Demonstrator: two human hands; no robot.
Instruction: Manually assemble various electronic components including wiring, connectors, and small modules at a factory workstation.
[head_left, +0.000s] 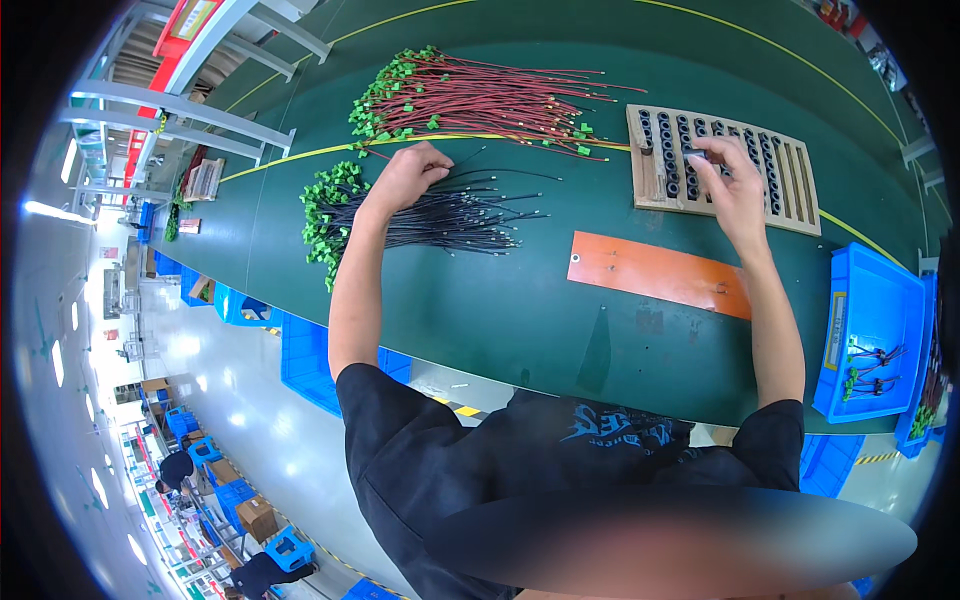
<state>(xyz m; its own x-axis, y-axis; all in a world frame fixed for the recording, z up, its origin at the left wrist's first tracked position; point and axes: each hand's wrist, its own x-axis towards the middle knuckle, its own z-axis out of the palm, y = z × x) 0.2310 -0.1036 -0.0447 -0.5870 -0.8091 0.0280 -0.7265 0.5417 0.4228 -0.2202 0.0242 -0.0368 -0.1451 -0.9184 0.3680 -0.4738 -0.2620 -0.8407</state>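
My left hand is closed in a pinch above a pile of black wires with green connectors at their left ends. One thin black wire sticks out from its fingertips to the right. My right hand reaches over a wooden rack filled with rows of small black round parts. Between its thumb and fingers is a small black part, pinched just above the rack. Part of the rack is hidden under that hand.
A large bundle of red wires with green connectors lies at the far side of the green table. Nearer me is an orange plate with small pins. A blue bin at the right holds several wired pieces. Metal frame legs stand at left.
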